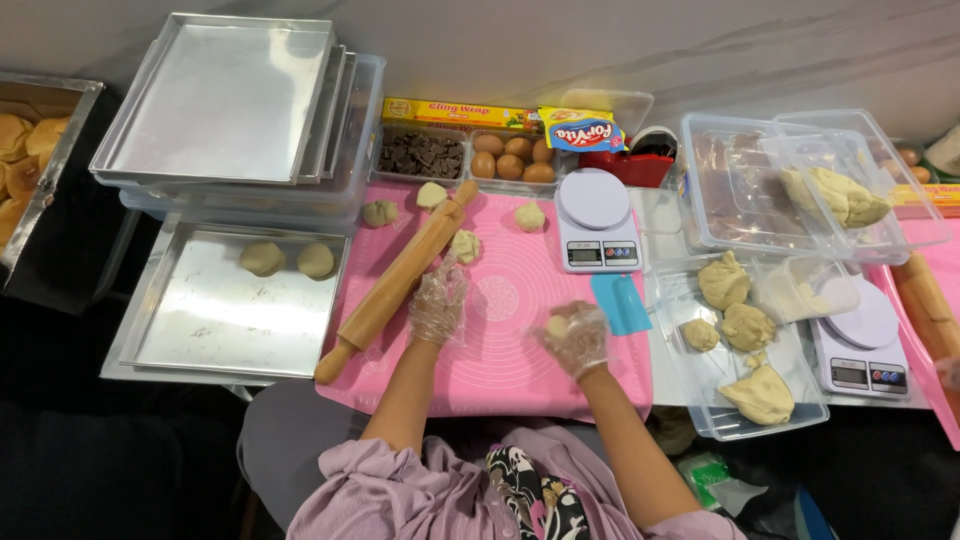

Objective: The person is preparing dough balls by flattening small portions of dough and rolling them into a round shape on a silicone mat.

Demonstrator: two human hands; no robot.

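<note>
On the pink silicone mat (520, 330), crinkly-gloved hands: right (574, 338) cups a soft dough ball (558, 325), left (438, 305) lies spread flat

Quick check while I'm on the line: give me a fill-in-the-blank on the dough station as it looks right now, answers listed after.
1. The right hand, in a clear plastic glove, holds a small piece of ____.
2. The metal tray left of the pink silicone mat holds ____ dough balls.
3. The wooden rolling pin lies just beside the ____ hand.
4. The kitchen scale at the mat's far edge has nothing on its round ____.

Missing words: dough; two; left; platform
</note>
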